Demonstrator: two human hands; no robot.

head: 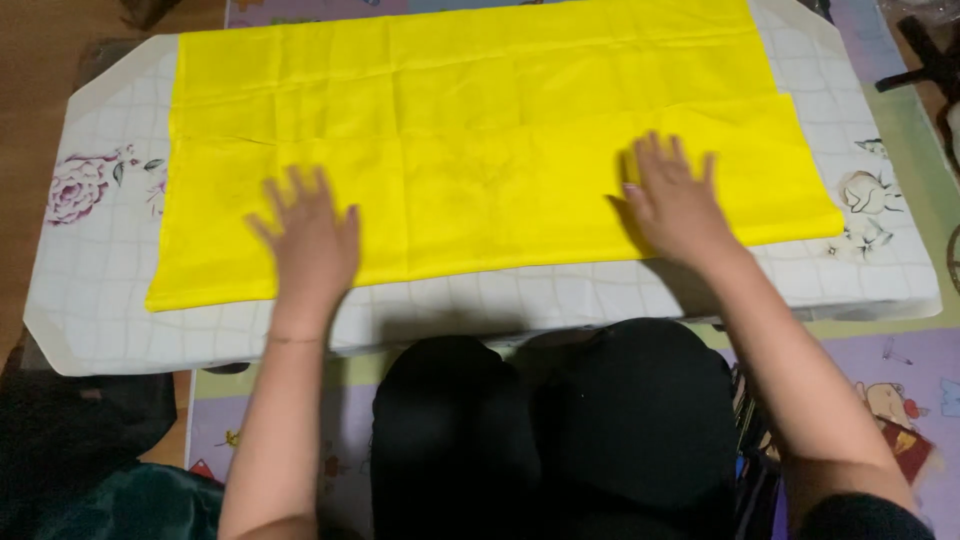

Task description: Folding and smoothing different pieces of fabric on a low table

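Observation:
A bright yellow cloth (480, 140) lies spread flat over a low table, folded so a nearer layer overlaps the farther one. My left hand (308, 240) rests palm down on the cloth's near left part, fingers spread. Flat on the near right part lies my right hand (675, 200), fingers apart too. Neither hand grips anything.
The low table (100, 290) wears a white checked cover with flower prints. My knees in black trousers (560, 420) are tucked against its near edge. A colourful play mat (900, 390) covers the floor; dark fabric (90, 470) lies at the lower left.

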